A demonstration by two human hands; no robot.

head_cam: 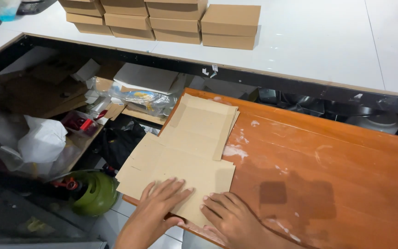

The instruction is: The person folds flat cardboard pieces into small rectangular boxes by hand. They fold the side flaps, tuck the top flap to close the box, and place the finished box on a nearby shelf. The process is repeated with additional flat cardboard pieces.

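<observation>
On the flat cardboard blank (pixel 180 157), left hand (pixel 155 207) and right hand (pixel 229 216) press palm-down, fingers spread, gripping nothing.

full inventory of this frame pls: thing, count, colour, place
flat cardboard blanks: a small stack, exact count unclear, tan, near left edge of the wooden table
wooden table: 1, orange-brown with white smears, centre and right
folded boxes: about nine visible, tan, stacked on the white counter at top
white counter: 1, white, across the top
gas cylinder: 1, green, on the floor lower left
white bag: 1, white, left, among clutter
red items in a clear tub: count unclear, red, left
left hand: 1, flat on the near edge of the blanks
right hand: 1, flat on the blanks' near right corner
</observation>
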